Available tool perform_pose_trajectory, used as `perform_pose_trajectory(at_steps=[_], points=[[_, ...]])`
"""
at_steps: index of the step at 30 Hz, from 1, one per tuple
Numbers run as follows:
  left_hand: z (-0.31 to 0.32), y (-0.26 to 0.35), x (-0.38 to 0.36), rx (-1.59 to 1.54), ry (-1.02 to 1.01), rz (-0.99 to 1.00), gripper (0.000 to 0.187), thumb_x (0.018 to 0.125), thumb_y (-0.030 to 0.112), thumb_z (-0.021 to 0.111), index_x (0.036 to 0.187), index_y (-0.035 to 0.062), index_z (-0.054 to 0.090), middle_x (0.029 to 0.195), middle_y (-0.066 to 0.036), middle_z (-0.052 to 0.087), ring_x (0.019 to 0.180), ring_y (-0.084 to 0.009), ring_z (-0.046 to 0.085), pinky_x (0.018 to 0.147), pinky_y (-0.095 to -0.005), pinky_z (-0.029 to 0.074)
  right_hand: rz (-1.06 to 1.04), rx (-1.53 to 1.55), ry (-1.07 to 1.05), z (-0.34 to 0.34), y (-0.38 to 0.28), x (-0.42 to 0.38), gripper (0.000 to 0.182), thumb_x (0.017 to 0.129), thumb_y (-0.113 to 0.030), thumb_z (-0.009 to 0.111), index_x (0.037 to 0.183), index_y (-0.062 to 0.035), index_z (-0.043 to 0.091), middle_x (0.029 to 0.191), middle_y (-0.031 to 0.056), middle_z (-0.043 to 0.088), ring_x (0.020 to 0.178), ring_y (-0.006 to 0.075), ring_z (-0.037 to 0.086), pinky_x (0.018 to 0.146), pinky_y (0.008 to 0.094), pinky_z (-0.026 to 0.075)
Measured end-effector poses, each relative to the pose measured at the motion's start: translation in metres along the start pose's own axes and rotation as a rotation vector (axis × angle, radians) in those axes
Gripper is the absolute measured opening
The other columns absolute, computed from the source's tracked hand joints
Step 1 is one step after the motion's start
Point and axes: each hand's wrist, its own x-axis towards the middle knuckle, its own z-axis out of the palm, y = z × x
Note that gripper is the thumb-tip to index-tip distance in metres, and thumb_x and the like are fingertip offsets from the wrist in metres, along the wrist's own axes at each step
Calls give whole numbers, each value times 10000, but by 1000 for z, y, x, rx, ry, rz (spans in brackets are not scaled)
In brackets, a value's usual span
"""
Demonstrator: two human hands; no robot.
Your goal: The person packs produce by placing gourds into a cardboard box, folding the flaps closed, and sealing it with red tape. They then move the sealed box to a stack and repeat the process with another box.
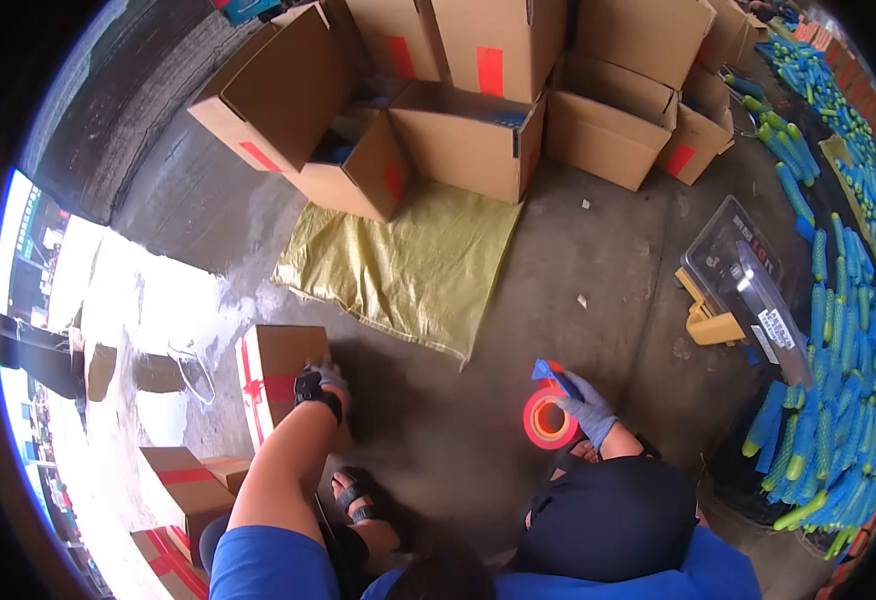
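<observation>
My left hand [324, 382], in a grey glove with a black band at the wrist, rests against the right side of a cardboard box [288, 350] closed with red tape; its fingers are partly hidden. In my gloved right hand [588, 408] is a tape dispenser [555, 376] with blue and orange parts and a roll of red tape [550, 418]. It is held above the floor beside my knee, apart from the box.
Open cardboard boxes [463, 148] stand across the far side, by a yellow-green woven sheet [398, 265]. A scale [733, 270] sits at right, beside piles of green vegetables in blue netting [843, 340]. More taped boxes [183, 480] lie at lower left.
</observation>
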Motion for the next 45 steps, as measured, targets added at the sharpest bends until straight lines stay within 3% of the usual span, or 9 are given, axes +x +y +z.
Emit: perform_pose_trajectory(at_steps=[11, 13, 16, 19, 23, 26, 30, 34, 45], points=[[131, -145, -12, -703, -284, 2, 644, 897, 408, 682, 1463, 141, 531, 1432, -143, 581, 1367, -361, 496, 1122, -491, 394, 18, -24, 153, -14, -21, -22, 673, 924, -177, 732, 1511, -44, 430, 1316, 89, 614, 1163, 202, 592, 1017, 337, 486], [82, -188, -14, -931, 74, -57, 667, 877, 408, 711, 1453, 121, 538, 1403, -156, 609, 1340, -356, 535, 1120, -443, 421, -3, 16, 162, -24, -16, -19, 676, 917, -182, 740, 1505, -43, 438, 1314, 86, 614, 1165, 198, 593, 1019, 340, 487], [-40, -259, -64, -1284, 1161, -304, 765, 832, 324, 781, 1480, 62, 471, 1437, -208, 557, 1345, -377, 511, 1140, -424, 407, -21, 139, 215, -27, -19, -20, 682, 890, -215, 772, 1479, -44, 472, 1314, 70, 612, 1177, 188, 591, 1030, 350, 482], [-132, -355, -79, -1257, 1711, -535, 920, 757, 284, 849, 1518, 37, 393, 1433, -240, 535, 1338, -408, 500, 1139, -429, 405, 3, 84, 259, -41, -10, -12, 686, 882, -237, 784, 1470, -45, 487, 1313, 61, 616, 1181, 184, 589, 1034, 347, 474], [-210, -442, -95, -1168, 1554, -763, 1119, 724, 349, 883, 1587, 47, 239, 1535, -232, 456, 1439, -371, 416, 1186, -424, 355, -94, 198, 340, -36, -14, -7, 698, 874, -293, 784, 1462, -47, 498, 1325, 64, 613, 1216, 205, 576, 1060, 356, 451], [-227, -486, -67, -1213, 1294, -629, 883, 770, 389, 847, 1492, 65, 454, 1466, -191, 541, 1389, -367, 480, 1150, -419, 402, -70, 219, 410, -19, -38, -16, 640, 916, -210, 715, 1476, -13, 474, 1353, 105, 600, 1226, 218, 584, 1059, 370, 466], [-247, -471, -75, -1186, 1114, -625, 361, 853, 388, 762, 1085, 111, 751, 1155, -163, 720, 1202, -388, 601, 974, -454, 529, -78, 301, 264, -24, -31, -11, 614, 931, -195, 689, 1471, 2, 475, 1357, 112, 604, 1237, 221, 586, 1066, 370, 465], [-231, -435, -68, -853, 1573, -573, 262, 881, 351, 717, 896, 90, 698, 952, -136, 697, 986, -382, 627, 864, -504, 524, -90, 158, 243, -14, -42, -10, 604, 933, -200, 673, 1463, 15, 477, 1365, 107, 604, 1253, 227, 584, 1086, 374, 452], [-181, -296, -191, -732, 1914, -372, 356, 950, 318, 631, 686, 111, 512, 720, -106, 529, 771, -346, 551, 717, -458, 380, -174, 267, 51, -5, -24, -10, 702, 918, -231, 696, 1523, -34, 401, 1440, 109, 548, 1279, 251, 581, 1114, 392, 449]])
